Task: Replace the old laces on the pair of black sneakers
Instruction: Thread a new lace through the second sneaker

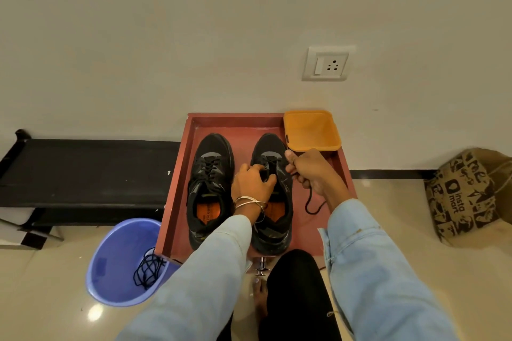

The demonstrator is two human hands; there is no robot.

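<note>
Two black sneakers sit side by side in a red tray (177,188). The left sneaker (209,188) is laced. The left hand (250,183) has its fingers curled onto the lacing of the right sneaker (273,194). The right hand (310,171), at about 2 o'clock from it, is closed around a black lace (310,203) whose free end dangles. The lace looks light, limp and thin, so it is likely best pinched near its tip for threading. A discarded lace (148,270) lies in the blue bin (110,271) at 8 o'clock.
</note>
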